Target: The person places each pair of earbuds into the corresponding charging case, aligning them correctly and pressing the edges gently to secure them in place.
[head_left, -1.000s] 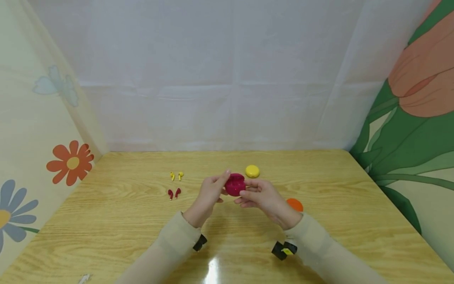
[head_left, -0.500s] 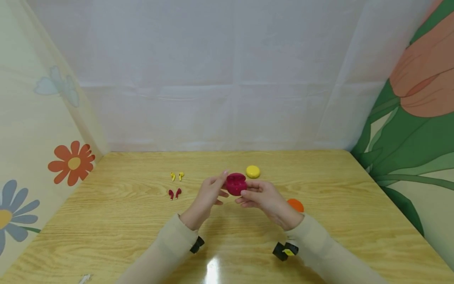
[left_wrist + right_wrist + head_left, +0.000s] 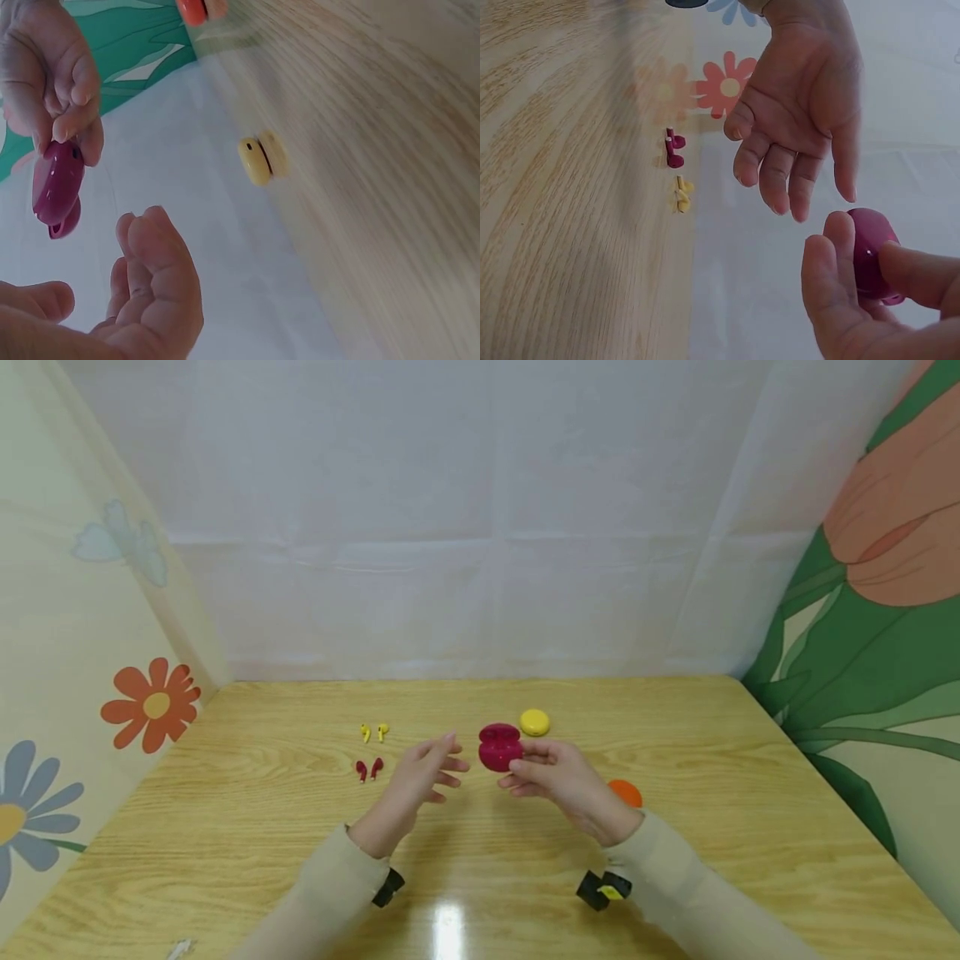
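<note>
My right hand [image 3: 566, 781] pinches a dark red earbud charging case [image 3: 500, 752] between thumb and fingers, held up over the table with its lid raised. Left of the case, my left hand [image 3: 412, 785] hangs apart from it, fingers loosely extended and holding nothing; the right wrist view shows its palm [image 3: 802, 112]. Beyond the left hand, a pair of dark red earbuds [image 3: 369, 770] lies on the table. A pair of yellow earbuds [image 3: 374, 732] lies just behind them.
A closed yellow round case [image 3: 535, 722] sits behind the right hand. An orange round case [image 3: 625, 793] is partly hidden by the right wrist. A small whitish scrap [image 3: 180, 949] lies at the wooden table's [image 3: 262, 827] front left. A white curtain [image 3: 480, 568] hangs behind.
My left hand has let go of the red case and drawn back to the left. The case's lid now stands further up, while my right hand holds it in nearly the same place.
</note>
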`<state>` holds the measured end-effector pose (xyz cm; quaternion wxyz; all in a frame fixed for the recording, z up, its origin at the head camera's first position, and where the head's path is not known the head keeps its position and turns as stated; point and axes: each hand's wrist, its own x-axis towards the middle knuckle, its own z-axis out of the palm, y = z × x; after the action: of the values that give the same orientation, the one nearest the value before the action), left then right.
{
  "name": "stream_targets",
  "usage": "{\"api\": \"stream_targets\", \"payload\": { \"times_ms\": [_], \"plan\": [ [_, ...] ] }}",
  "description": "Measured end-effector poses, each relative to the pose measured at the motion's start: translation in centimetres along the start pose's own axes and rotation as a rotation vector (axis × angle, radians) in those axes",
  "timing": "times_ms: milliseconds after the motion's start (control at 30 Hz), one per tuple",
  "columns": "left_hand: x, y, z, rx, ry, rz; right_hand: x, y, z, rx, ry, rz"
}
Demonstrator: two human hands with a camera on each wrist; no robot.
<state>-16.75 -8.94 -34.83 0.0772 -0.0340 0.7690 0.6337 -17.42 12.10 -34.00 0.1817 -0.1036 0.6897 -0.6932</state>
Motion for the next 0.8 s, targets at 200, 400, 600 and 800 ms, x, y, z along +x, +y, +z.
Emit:
{"api": "stream_targets", "payload": {
  "times_ms": [200, 400, 600, 800],
  "plan": [
    [-0.3, -0.2, -0.7, 0.002, 0.014, -0.011, 0.1, 0.0, 0.0, 0.0, 0.001, -0.002],
    [-0.3, -0.7, -1.2, 0.012, 0.037, -0.023, 0.1, -0.1, 0.0, -0.004, -0.01, -0.006],
    [-0.3, -1.4, -1.8, 0.022, 0.045, -0.018, 0.1, 0.0, -0.1, 0.001, -0.027, -0.014],
    [-0.5, -1.8, -2.9, 0.052, 0.077, -0.009, 0.2, 0.1, -0.2, 0.011, -0.032, -0.011]
  ]
}}
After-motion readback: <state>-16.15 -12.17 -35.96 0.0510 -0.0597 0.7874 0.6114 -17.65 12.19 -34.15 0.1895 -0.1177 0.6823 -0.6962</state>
